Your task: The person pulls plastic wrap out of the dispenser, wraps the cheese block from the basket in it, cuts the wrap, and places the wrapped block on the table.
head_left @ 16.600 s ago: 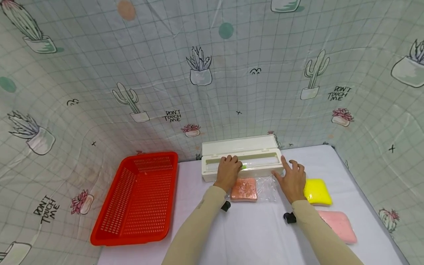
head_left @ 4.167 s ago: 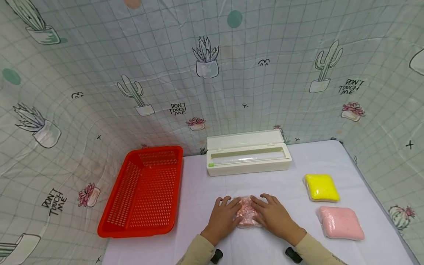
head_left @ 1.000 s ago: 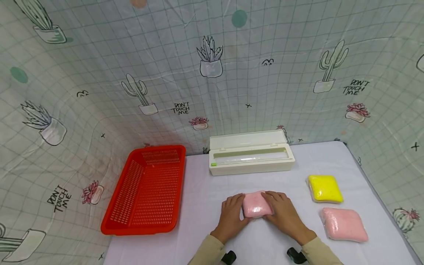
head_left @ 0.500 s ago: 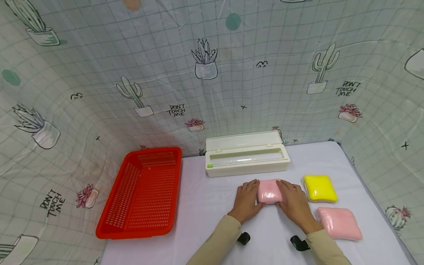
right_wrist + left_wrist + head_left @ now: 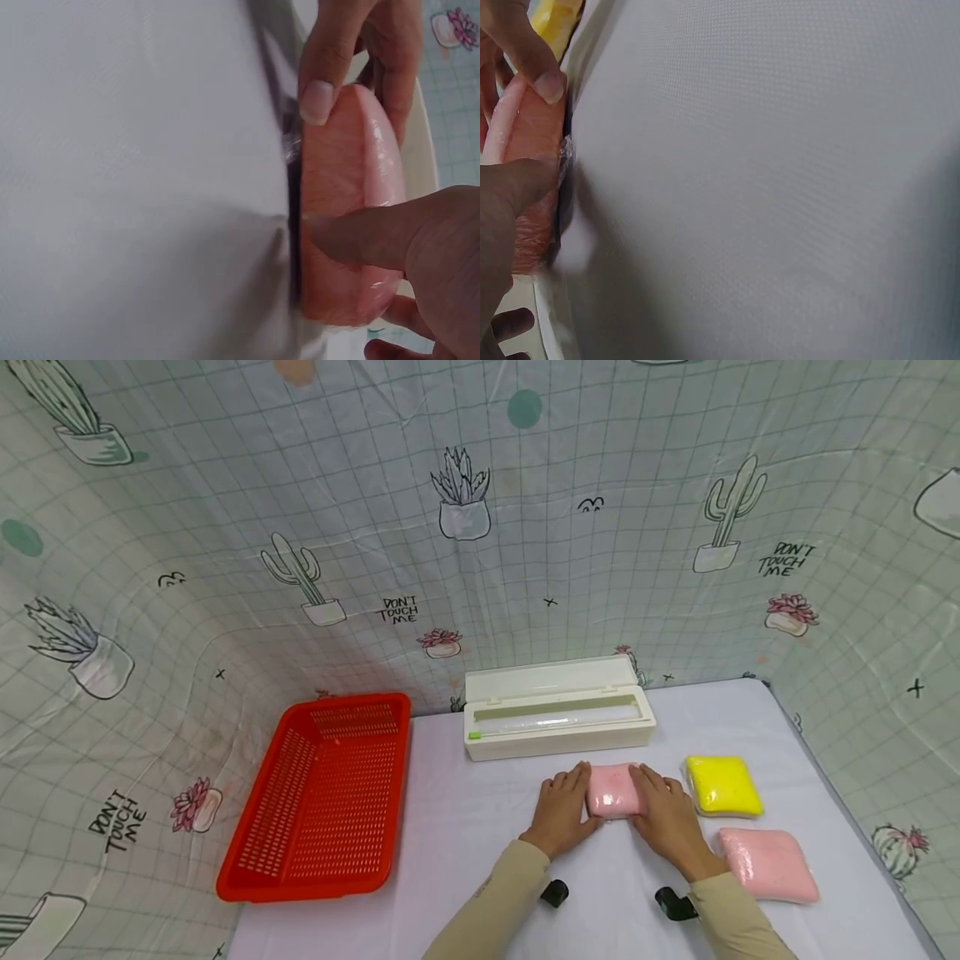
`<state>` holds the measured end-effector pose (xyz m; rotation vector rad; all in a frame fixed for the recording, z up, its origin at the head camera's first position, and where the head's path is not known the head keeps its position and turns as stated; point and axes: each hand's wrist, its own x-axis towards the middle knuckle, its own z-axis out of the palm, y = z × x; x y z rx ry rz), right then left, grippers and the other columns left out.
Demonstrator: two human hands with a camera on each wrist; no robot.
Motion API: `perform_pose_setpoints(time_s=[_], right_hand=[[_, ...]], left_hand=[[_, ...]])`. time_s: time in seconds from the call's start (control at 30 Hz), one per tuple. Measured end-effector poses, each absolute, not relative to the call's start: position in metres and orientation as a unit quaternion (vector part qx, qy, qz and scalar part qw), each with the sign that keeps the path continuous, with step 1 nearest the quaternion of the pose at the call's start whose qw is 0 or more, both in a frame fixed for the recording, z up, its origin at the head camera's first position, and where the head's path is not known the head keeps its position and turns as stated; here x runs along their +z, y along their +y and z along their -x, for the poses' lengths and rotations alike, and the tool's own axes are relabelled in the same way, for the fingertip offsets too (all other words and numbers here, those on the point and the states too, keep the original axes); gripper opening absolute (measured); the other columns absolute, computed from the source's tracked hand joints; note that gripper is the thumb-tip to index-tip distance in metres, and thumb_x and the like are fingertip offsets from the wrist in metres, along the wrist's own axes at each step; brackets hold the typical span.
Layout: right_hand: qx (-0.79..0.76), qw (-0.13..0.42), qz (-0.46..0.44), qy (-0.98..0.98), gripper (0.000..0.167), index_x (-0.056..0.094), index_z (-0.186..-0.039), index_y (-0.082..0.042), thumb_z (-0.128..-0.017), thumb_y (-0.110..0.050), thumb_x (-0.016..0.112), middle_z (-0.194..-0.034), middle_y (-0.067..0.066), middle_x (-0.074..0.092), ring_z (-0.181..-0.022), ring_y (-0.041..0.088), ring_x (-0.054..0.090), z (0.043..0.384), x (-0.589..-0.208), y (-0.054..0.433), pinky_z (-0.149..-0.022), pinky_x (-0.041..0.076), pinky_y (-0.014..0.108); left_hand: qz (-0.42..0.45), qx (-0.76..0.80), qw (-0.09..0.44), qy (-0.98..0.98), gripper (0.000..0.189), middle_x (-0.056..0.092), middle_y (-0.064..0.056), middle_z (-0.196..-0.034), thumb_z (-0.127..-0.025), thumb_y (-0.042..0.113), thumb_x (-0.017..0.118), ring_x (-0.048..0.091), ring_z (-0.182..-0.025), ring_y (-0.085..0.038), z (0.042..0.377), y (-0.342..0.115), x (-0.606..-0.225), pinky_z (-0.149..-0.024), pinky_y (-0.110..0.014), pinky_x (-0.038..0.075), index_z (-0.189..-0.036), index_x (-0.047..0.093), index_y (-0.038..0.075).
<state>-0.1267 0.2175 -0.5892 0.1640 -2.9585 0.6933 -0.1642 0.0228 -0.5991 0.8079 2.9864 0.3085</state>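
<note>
A smooth pink block (image 5: 615,793) in cling film lies on the table in front of the film dispenser, with both hands gripping it from opposite sides. My left hand (image 5: 561,814) holds the left side, its thumb on the near side and its fingers toward the far edge. On the right side my right hand (image 5: 667,818) holds it in the same way. Both thumbs press on the orange-looking side wall of the block (image 5: 337,180) in the right wrist view, with crinkled film along its lower edge. The left wrist view shows this block (image 5: 536,225) partly behind the left thumb.
The white film dispenser (image 5: 562,744), lid up, stands behind the hands, a green slider (image 5: 474,736) at its left end. A yellow wrapped block (image 5: 723,787) and another pink one (image 5: 768,866) lie to the right. A red basket (image 5: 337,827) stands left.
Earlier the right hand was by the dispenser and the left on its slider. Then both pressed the block's wrinkled face; now its smooth face is up and it sits farther right, nearer the dispenser.
</note>
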Motion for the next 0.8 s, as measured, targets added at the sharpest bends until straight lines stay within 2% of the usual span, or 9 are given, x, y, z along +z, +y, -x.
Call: perform_pose_setpoints(time_s=[0.13, 0.33, 0.8], right_hand=[[0.231, 0.033, -0.058, -0.971, 0.084, 0.046, -0.152, 0.008, -0.080, -0.004, 0.088, -0.153, 0.036, 0.046, -0.126, 0.058, 0.050, 0.127, -0.581, 0.216, -0.104, 0.042, 0.072], [0.240, 0.021, -0.067, -0.968, 0.081, 0.046, -0.152, 0.009, -0.084, -0.010, 0.085, -0.154, 0.036, 0.045, -0.130, 0.058, 0.047, 0.128, -0.553, 0.220, -0.109, 0.038, 0.072], [0.225, 0.036, -0.057, -0.972, 0.077, 0.043, -0.151, 0.013, -0.090, -0.015, 0.080, -0.154, 0.041, 0.039, -0.129, 0.067, 0.040, 0.144, -0.505, 0.266, -0.101, 0.036, 0.080]], left_hand=[[-0.252, 0.115, 0.013, 0.961, 0.087, 0.041, -0.001, -0.168, -0.097, 0.050, 0.074, 0.048, -0.140, -0.017, 0.164, 0.013, -0.600, -0.111, -0.035, 0.040, -0.165, 0.036, 0.012], [-0.227, 0.138, -0.012, 0.964, 0.077, 0.046, -0.005, -0.163, -0.099, 0.045, 0.072, 0.047, -0.141, -0.022, 0.170, -0.011, -0.586, -0.112, -0.042, 0.038, -0.161, 0.042, 0.011], [-0.153, 0.204, -0.024, 0.967, 0.068, 0.045, -0.016, -0.163, -0.101, 0.031, 0.071, 0.038, -0.150, -0.035, 0.202, -0.087, -0.525, -0.120, -0.056, 0.030, -0.158, 0.045, 0.006]])
